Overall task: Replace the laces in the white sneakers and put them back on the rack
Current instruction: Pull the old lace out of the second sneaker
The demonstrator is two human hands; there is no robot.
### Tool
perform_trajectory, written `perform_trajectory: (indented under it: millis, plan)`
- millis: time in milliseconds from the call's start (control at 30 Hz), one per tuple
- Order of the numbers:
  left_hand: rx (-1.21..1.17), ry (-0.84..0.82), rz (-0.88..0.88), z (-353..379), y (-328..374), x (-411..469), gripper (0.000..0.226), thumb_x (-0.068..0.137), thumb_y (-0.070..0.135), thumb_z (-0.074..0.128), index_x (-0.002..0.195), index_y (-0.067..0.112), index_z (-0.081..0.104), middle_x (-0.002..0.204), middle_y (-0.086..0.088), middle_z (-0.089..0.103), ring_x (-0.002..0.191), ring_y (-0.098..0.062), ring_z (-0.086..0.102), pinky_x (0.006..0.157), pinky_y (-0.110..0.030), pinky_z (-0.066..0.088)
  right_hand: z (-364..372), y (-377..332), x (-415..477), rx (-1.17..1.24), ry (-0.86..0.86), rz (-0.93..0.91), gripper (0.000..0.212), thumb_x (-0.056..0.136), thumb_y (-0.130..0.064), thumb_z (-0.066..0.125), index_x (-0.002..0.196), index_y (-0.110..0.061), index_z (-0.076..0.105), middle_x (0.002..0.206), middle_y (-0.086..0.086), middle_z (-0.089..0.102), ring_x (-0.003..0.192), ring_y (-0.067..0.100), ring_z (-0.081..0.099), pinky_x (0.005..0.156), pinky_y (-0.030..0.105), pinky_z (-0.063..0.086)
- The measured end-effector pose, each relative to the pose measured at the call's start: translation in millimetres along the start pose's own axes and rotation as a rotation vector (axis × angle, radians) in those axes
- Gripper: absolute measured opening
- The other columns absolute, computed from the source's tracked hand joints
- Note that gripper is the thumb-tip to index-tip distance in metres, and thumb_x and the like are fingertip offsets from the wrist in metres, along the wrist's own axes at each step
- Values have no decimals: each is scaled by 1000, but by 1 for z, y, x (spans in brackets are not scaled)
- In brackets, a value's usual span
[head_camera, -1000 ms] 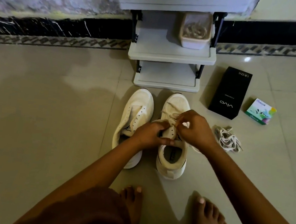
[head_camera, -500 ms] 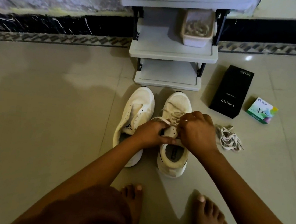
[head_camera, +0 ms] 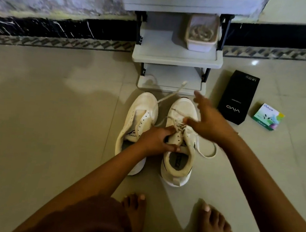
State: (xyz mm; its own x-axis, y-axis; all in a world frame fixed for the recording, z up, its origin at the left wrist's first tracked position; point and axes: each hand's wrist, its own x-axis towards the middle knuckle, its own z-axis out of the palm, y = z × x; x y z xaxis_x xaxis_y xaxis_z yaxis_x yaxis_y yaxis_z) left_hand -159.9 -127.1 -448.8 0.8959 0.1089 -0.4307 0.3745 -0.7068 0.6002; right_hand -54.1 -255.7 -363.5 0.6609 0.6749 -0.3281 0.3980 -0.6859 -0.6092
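Two white sneakers stand side by side on the tiled floor in front of the rack (head_camera: 177,59). The left sneaker (head_camera: 138,118) has bare eyelets. My left hand (head_camera: 155,140) grips the right sneaker (head_camera: 178,167) at its tongue and eyelet flap. A pale lace (head_camera: 171,94) is threaded through the right sneaker; one end flies out toward the rack and a loop (head_camera: 207,153) lies on the floor at its right. My right hand (head_camera: 208,121) hovers over that sneaker's right side with fingers spread, thumb near the lacing.
A tub (head_camera: 202,36) holding laces sits on the rack's middle shelf. A black phone box (head_camera: 238,98) and a small green box (head_camera: 268,116) lie on the floor to the right. My bare feet (head_camera: 213,231) stand just behind the sneakers. The wall skirting runs behind the rack.
My right hand has let go of the lacing and spread open, moving up and right. A lace end has swung out toward the rack. My left hand keeps its hold.
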Motion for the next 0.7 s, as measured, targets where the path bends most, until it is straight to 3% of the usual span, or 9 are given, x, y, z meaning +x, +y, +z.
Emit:
perform_trajectory:
  millis: [67,133,233,333,467,567,700]
  plan:
    - [2,25,1,-1,5,1,62,74,55,67,126,22,54,121,-3,62,108,-22,58,91,-38,49,16,18,-8,-211,-143,44,89,87,-30,65,151,-16,5,154,10,24,136,27,32,105,36,34]
    - [49,46,-17,-3,14,2,60,71,56,65,116,17,57,113,-5,64,101,-24,60,85,-37,51,32,26,-13,-202,-182,85,87,88,-35,62,150,-14,5,150,11,32,131,28,40,101,36,39]
    - [75,155,-43,-4,24,3,37,84,35,64,112,11,58,105,-9,65,96,-25,61,80,-34,50,48,39,-14,-113,-50,77,74,90,-32,58,148,-12,18,139,11,49,117,30,54,93,38,48]
    - [-129,266,-109,-8,18,2,18,86,18,62,100,12,54,98,-8,63,94,-25,60,80,-33,47,54,53,-15,28,73,31,58,92,-20,54,144,-13,30,134,8,55,112,30,58,90,39,50]
    - [-395,246,-232,-13,12,3,32,81,9,64,106,13,44,107,-8,59,102,-25,56,87,-35,44,55,66,-18,242,72,27,51,92,-13,54,141,-15,37,132,5,56,112,25,59,82,25,46]
    - [-252,197,-117,-11,15,-2,43,84,15,64,123,17,46,117,-7,58,101,-22,57,88,-33,47,58,68,-23,159,55,-28,57,90,-37,49,142,-16,37,137,9,52,118,25,54,93,31,46]
    - [237,274,-9,0,20,-1,51,87,25,58,136,23,44,146,-7,33,121,-28,47,94,-36,45,75,57,-27,-204,-58,-49,74,96,-48,41,150,-10,9,158,11,11,143,26,20,114,33,20]
